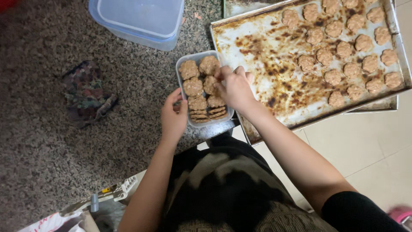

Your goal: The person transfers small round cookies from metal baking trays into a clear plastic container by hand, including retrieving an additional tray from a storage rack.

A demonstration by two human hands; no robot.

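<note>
Near the middle of the frame, a small clear rectangular tub (180,64) sits on the speckled stone bench (51,141) at its edge, its long axis running from the top of the frame down toward the person. It is packed with round brown cookies (193,86), flat ones at the far end and a row stood on edge at the near end.

The right hand (235,89) reaches in from the right and rests over the tub's right half, its fingers (223,74) bent down onto a cookie there; whether they pinch it or only press it cannot be told. The left hand (172,115) steadies the tub at its near left corner, thumb and fingers clasped against the wall. The right hand is the nearer one to the cookies.

Just right of the tub, touching or almost touching it, lies a large browned baking tray (257,64) overhanging the bench, with more cookies (343,49) clustered at its upper right, well apart from the hand. A bigger bluish plastic container (137,21) stands at the top of the frame, and a patterned cloth (88,92) lies to the left. Nothing stands between hand and tub.
</note>
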